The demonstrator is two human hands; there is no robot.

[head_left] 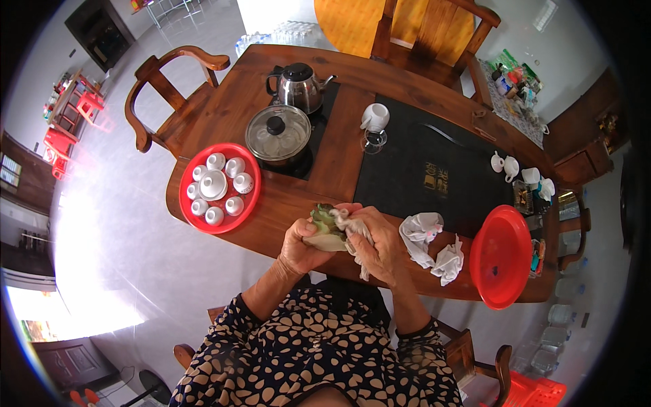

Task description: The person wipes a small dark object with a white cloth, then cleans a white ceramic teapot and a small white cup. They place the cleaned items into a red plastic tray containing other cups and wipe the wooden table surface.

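Note:
Above the table's near edge, my left hand (302, 248) is closed round a green and pale cream object (323, 221) whose exact kind I cannot make out. A crumpled off-white cloth (347, 224) is gripped in my right hand (380, 243) and pressed against that object's right side. One end of the cloth hangs below my fingers. Nearest to my right hand, two crumpled white cloths (422, 235) lie on the wood, one with a small pink patch. To the left of my hands stands a red round tray (252, 198) with a white lidded bowl and several small white cups.
A glass-lidded pot (277, 133) and a steel kettle (300, 87) stand at the back left. The black tea tray (407, 183) bears a white pitcher (376, 117) and a glass strainer. White cups (511, 168) stand at far right, behind a red basin (502, 254). Wooden chairs surround the table.

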